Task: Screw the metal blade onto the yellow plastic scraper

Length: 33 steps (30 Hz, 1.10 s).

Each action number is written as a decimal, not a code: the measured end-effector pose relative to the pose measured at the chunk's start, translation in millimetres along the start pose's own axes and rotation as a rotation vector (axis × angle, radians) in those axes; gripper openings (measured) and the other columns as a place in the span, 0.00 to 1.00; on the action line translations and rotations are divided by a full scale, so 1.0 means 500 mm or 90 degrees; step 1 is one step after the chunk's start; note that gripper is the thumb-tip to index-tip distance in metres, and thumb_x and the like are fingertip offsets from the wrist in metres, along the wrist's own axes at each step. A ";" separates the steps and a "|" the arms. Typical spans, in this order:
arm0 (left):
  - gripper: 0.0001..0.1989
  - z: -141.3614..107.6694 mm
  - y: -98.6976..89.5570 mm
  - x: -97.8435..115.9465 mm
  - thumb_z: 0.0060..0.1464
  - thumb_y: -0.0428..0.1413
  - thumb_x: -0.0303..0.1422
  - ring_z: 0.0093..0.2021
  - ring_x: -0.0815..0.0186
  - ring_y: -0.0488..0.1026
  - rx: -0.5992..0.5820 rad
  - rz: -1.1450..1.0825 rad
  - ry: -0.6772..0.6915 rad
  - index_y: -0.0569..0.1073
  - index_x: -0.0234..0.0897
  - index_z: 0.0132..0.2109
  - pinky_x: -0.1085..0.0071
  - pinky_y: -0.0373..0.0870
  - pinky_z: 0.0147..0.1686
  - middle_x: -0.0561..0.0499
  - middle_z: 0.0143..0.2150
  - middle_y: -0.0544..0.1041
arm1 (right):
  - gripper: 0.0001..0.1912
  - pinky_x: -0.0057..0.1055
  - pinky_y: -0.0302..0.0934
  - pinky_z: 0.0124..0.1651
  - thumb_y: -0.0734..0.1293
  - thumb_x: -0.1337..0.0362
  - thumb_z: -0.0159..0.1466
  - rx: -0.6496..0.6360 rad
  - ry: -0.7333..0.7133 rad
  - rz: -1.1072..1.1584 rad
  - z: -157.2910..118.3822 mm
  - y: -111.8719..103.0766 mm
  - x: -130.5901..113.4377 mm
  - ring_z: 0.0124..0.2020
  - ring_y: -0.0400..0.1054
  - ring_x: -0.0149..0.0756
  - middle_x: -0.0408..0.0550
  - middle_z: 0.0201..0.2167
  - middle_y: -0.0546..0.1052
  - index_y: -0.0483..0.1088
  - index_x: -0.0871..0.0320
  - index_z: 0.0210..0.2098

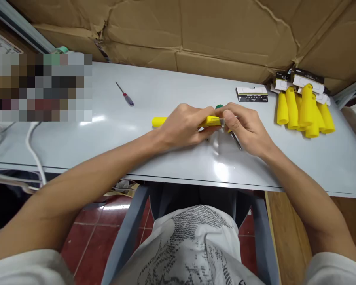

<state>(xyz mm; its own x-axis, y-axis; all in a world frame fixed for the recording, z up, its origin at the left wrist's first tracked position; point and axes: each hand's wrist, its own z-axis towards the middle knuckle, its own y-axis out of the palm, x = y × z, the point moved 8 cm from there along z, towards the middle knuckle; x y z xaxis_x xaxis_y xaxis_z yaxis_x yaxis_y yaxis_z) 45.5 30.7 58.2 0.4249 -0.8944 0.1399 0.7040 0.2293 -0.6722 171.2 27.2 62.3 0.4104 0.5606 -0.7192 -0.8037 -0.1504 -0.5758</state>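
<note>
Gripped the yellow tool [211,120] in the left hand [184,126], over the desk [178,89]; curled the right hand [247,127] round a screwdriver [236,141], thumb at the metal tip [222,122]. Called for steady bracing, careful pressure!

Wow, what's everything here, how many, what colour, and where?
table: 1, pale grey, centre
yellow tool: 1, yellow, metal-tipped, in left hand
metal rod: 1, grey, by right hand
green piece: 1, green, beyond right hand
screwdriver: 1, purple-handled, beyond left hand
card: 1, black-and-white, beyond right hand
yellow handles: about seven, yellow, table's right end
cardboard: count unclear, brown, behind table
cables: several, white, left
chair: 1, blue-grey, below table
floor tiles: several, red, below table
blurred patch: 1, mixed colours, contents unclear, left
shirt: 1, white, black print, bottom centre
hands: 2, bare, centre
</note>
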 end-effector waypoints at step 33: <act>0.23 0.031 -0.022 -0.065 0.53 0.61 0.53 0.18 0.79 0.55 0.012 -0.227 -0.109 0.77 0.35 0.33 0.78 0.54 0.20 0.57 0.19 0.71 | 0.07 0.28 0.61 0.33 0.71 0.61 0.64 0.076 0.028 -0.022 -0.004 -0.001 0.035 0.28 0.66 0.29 0.40 0.28 0.73 0.72 0.57 0.36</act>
<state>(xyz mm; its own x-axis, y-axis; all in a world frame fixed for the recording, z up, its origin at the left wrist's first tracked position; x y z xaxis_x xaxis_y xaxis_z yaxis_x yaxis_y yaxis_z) 32.9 63.0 72.1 0.2392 -0.8429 0.4820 0.8342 -0.0756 -0.5463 179.8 35.4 49.0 0.4547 0.5270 -0.7180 -0.8333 -0.0327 -0.5518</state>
